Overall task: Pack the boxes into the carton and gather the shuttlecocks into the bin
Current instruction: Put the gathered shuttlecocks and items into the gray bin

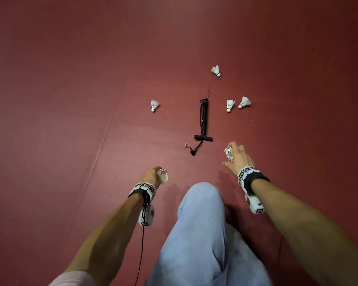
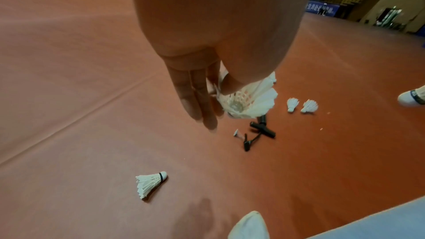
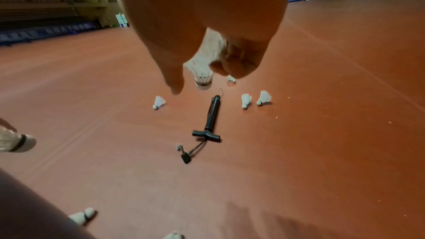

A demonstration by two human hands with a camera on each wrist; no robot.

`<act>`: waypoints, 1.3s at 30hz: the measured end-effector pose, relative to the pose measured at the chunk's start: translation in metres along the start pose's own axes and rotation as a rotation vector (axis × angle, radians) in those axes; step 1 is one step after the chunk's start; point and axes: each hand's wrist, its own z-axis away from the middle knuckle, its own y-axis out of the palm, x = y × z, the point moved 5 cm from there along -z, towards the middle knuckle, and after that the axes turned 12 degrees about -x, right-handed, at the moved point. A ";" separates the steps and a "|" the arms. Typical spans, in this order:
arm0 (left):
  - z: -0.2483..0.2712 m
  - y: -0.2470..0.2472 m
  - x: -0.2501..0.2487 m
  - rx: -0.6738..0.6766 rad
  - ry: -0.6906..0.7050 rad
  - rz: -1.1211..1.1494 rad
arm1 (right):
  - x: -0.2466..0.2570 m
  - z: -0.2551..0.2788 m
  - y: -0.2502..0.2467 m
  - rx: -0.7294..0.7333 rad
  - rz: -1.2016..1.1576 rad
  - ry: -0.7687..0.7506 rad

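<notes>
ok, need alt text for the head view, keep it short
Looking down at a dark red court floor, the left hand and right hand each hold a white feathered shuttlecock. Four more white shuttlecocks lie on the floor around a black T-handled hand pump, beyond a bent knee in light blue trousers.

Dark red court floor (image 1: pixel 70 79), white feathered shuttlecocks (image 1: pixel 230 105) with black-banded white cork tips, black hand pump (image 1: pixel 204 120), light blue trousers (image 1: pixel 205 234), black-and-white patterned wrist bands (image 1: pixel 247 175).

head downward, wrists low, shared pump (image 1: pixel 203 118)
</notes>
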 end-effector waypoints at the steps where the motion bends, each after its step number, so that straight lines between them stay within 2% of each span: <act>1: 0.025 -0.021 -0.013 -0.015 0.009 0.018 | 0.010 0.015 -0.027 -0.064 -0.025 -0.011; 4: 0.107 -0.089 -0.053 -0.075 0.040 0.074 | 0.040 0.067 -0.107 -0.158 -0.187 -0.018; 9: 0.257 -0.210 -0.108 -0.175 0.112 0.140 | 0.107 0.176 -0.234 -0.143 -0.534 0.049; 12: 0.342 -0.277 -0.133 -0.208 0.125 0.180 | 0.155 0.241 -0.304 -0.145 -0.688 0.029; 16: 0.426 -0.344 -0.123 -0.310 0.135 0.308 | 0.220 0.311 -0.374 -0.132 -0.840 -0.004; 20: 0.515 -0.409 -0.101 -0.418 0.119 0.369 | 0.292 0.379 -0.422 -0.086 -0.931 -0.107; 23: 0.574 -0.454 -0.056 -0.552 0.081 0.475 | 0.353 0.435 -0.439 -0.056 -1.007 -0.199; 27: 0.660 -0.510 0.034 -0.742 0.009 0.558 | 0.448 0.535 -0.441 0.022 -1.068 -0.364; 32: 0.799 -0.565 0.179 -0.997 -0.130 0.584 | 0.579 0.702 -0.413 0.227 -1.067 -0.639; 39: 1.000 -0.589 0.382 -1.306 -0.384 0.589 | 0.714 0.961 -0.360 0.553 -1.093 -0.932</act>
